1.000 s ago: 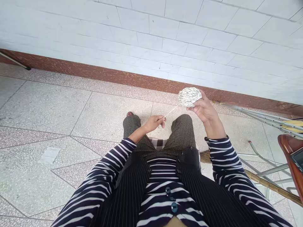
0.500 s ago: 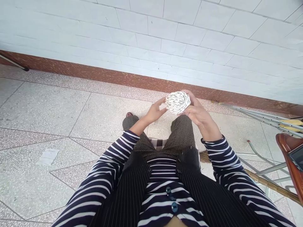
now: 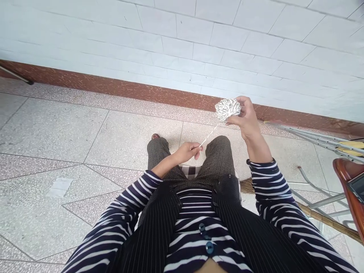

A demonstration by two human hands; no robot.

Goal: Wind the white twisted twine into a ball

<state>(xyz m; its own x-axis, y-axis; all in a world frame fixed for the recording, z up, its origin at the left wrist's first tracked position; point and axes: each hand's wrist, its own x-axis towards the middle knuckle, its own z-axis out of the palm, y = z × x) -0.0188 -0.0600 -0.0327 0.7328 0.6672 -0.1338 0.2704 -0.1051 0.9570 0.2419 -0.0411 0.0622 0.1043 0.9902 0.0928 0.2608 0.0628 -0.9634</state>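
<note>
A round ball of white twisted cord (image 3: 227,109), flecked with dark strands, is gripped by my right hand (image 3: 247,119) from its right side, above and beyond my right knee. From the ball's lower edge a single length of cord (image 3: 211,133) runs taut down to the left. My left hand (image 3: 189,152) pinches the end of that length between thumb and fingers, over the gap between my knees. The palm side of my right hand is partly hidden behind the ball.
A white tiled wall (image 3: 184,49) with a red-brown skirting (image 3: 127,84) stands ahead. At the right are crutches (image 3: 309,137), a wooden seat (image 3: 345,178) with a phone on it, and a broom (image 3: 330,222). A white paper (image 3: 60,187) lies on the floor at left.
My left hand has moved from the ball down and left, drawing out a length of cord. My right hand has carried the ball up and to the right.
</note>
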